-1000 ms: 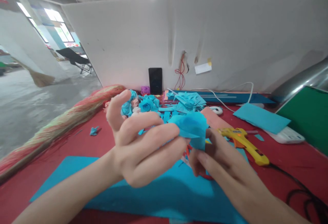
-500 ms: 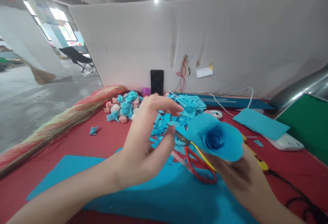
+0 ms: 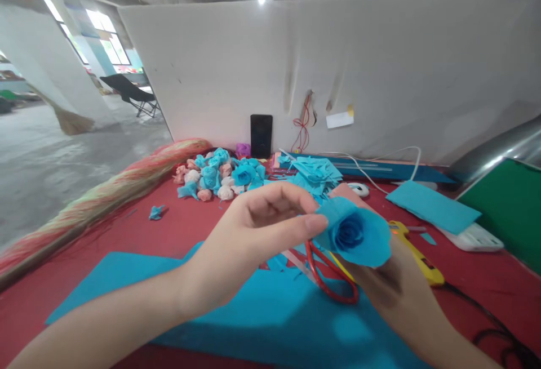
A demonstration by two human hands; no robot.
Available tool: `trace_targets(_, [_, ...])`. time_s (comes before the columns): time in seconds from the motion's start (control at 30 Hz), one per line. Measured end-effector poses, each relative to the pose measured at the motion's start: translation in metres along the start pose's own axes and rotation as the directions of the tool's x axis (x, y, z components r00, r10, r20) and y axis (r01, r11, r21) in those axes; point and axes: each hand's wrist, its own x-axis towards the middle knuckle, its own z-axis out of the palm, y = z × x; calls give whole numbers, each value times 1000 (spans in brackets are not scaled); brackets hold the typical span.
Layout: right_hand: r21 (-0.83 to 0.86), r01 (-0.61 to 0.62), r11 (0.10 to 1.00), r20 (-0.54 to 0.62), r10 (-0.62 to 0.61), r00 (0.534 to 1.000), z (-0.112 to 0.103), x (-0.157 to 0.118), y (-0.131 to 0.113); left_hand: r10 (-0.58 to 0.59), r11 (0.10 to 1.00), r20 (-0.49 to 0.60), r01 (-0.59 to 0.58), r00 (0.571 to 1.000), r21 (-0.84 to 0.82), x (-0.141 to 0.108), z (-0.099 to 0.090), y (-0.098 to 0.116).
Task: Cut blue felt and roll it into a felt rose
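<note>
A blue paper rose [image 3: 353, 234] with a tightly coiled centre and wide outer petals faces me. My right hand [image 3: 391, 279] holds it from below and behind, its fingers mostly hidden by the petals. At the rose's left edge, the thumb and fingers of my left hand [image 3: 270, 219] pinch an outer petal. Red-handled scissors [image 3: 332, 279] lie just under the rose, partly covered by it. Beneath both forearms spreads a large blue sheet [image 3: 236, 324] on the red tabletop.
Finished blue, pink and white paper flowers [image 3: 211, 174] are heaped at the back left. Cut blue paper pieces [image 3: 315, 174] pile up behind my hands. A yellow glue gun [image 3: 418, 256] with a black cord lies at right, near folded blue paper [image 3: 433, 204]. A black phone [image 3: 261, 135] leans on the white board.
My left hand has moved right and closed on the rose's left petal; it was apart from it before. The rose has shifted slightly and my right hand still holds it.
</note>
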Motion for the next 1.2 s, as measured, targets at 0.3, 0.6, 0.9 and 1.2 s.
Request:
trace_targets(0.3, [4,27,1000,23,-27,999,1,-1,3,12,1000,-8,-12,1000,-23,1,-2,-2])
trace_targets(0.6, [-54,73,996,-39,-75,996,4,1,-1,-7,994,-47,12,999,107,2,-2,1])
trace_targets(0.9, [-197,157,968,-52,-170,984,2,7,4,-109,991,29,106,994,86,1,-6,3])
trace_targets(1.2, [-205,295,933,-35,-308,951,5,5,14,-97,994,29,95,995,61,3,-4,0])
